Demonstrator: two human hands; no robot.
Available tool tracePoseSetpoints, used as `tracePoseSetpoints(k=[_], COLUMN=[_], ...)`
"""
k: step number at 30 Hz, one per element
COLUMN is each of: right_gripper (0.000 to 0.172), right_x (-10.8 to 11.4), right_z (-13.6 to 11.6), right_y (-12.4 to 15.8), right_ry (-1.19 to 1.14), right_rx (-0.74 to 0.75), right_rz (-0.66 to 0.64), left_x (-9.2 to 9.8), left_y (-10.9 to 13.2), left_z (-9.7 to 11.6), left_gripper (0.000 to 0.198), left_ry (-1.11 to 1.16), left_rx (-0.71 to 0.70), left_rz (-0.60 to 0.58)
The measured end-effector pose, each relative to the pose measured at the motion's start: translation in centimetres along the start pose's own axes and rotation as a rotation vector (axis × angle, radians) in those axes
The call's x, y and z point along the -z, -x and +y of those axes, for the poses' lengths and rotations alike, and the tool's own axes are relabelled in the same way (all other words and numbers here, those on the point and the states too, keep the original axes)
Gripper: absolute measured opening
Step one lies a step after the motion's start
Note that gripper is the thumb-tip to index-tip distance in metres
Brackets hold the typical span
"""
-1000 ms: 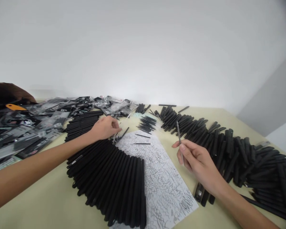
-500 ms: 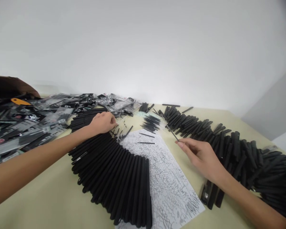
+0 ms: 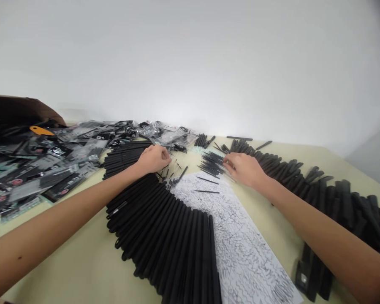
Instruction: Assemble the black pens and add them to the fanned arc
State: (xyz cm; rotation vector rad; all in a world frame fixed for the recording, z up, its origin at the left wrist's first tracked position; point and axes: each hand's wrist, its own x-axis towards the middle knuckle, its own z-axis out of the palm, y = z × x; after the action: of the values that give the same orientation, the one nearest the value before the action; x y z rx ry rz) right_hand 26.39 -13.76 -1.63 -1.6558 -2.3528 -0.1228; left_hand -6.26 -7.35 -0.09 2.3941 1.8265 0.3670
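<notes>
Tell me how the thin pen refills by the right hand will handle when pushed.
The thin pen refills look slender, so probably light and slightly flexible. Being round and loosely piled, they likely roll apart when pushed.

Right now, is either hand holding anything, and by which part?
It cannot be told: the left hand and right hand both sit at thin black pen refills, and their fingers hide whether any refill is pinched.

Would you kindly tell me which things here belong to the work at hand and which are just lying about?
Belonging to the work: left hand, right hand, thin black pen refills, fanned black pen barrels, scribbled paper sheet.
Lying about: plastic-wrapped packets, cardboard box, orange tag.
</notes>
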Motion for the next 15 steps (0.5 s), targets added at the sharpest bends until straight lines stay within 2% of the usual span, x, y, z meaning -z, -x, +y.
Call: tracePoseSetpoints(k=[6,10,15], right_gripper=[0.03,0.031,0.039], right_x=[-0.4,0.0,0.3], right_z=[-0.6,-2.6,-4.5], right_y=[1.1,2.9,4.4], right_ry=[-0.1,-0.105,-0.011], right_rx=[0.035,0.075,0.177], right_rz=[0.017,0.03,-0.06], left_x=[0.2,0.5,1.5], left_y=[1.9,4.5,8.1], left_z=[1.3,3.8,6.7], left_gripper=[0.015,0.018,0.018], left_ry=[0.066,0.096,0.173], left_rx=[-0.067,-0.205,-0.357], left_rz=[0.094,0.093,0.119])
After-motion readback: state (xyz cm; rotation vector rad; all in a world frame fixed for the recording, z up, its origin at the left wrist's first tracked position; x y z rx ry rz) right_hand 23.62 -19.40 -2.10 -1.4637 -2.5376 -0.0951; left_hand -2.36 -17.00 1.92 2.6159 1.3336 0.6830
